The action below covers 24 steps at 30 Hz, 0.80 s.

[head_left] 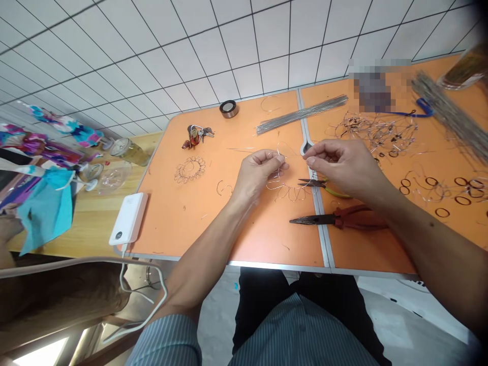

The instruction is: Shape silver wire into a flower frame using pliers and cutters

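Observation:
Thin looped wire [293, 193] hangs from the pinched fingers of my left hand [263, 170], above the orange table's middle. My right hand [341, 162] is just to the right, thumb and forefinger pressed together; whatever they hold is too thin to make out. Below my right hand lie small pliers with yellow-green handles [337, 191], partly hidden by it. Long-nose pliers with red handles [353, 218] rest nearer the front edge, under my right forearm. A finished-looking ring of wire loops [189, 170] lies on the left of the table.
A bundle of straight wires [301, 115] lies behind my hands. Tangled wire [377, 132] and dark rings [442, 212] are at the right. Keys [198, 134], a tape roll [229, 109] and a white power bank [128, 218] sit left. A cable hangs beside my left arm.

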Available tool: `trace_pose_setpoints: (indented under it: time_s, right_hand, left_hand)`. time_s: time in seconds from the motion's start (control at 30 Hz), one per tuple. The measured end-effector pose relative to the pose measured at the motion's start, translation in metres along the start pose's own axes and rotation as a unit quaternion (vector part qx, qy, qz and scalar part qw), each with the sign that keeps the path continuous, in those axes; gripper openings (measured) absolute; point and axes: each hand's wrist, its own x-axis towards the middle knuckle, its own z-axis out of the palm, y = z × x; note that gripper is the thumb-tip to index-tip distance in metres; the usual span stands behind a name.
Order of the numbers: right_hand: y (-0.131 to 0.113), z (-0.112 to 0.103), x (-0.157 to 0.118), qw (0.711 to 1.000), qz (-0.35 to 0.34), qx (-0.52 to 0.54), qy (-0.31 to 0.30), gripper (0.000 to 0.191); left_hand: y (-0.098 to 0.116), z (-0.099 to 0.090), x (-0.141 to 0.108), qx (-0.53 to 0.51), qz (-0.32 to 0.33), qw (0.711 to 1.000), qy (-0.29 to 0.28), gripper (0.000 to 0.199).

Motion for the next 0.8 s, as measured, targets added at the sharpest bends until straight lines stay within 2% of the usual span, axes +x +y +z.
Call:
trace_pose_setpoints:
  time_s: [0.37,0.6,0.8]
  right_hand:
    - [-0.005,0.001,-0.003,1.000,-0.009,0.004,-0.008,0.003]
    - [-0.010,-0.002,-0.002,1.000,0.012,0.003,0.017,0.005]
    - [-0.011,-0.004,-0.002,0.999,0.016,0.011,0.029,0.005]
  left_hand:
    - [-0.001,0.002,-0.002,0.032,0.014,0.999,0.013,0.029]
    - [0.001,-0.002,0.000,-0.011,0.006,1.000,-0.008,0.037]
    - [0.002,-0.002,0.000,-0.013,-0.001,1.000,-0.003,0.035]
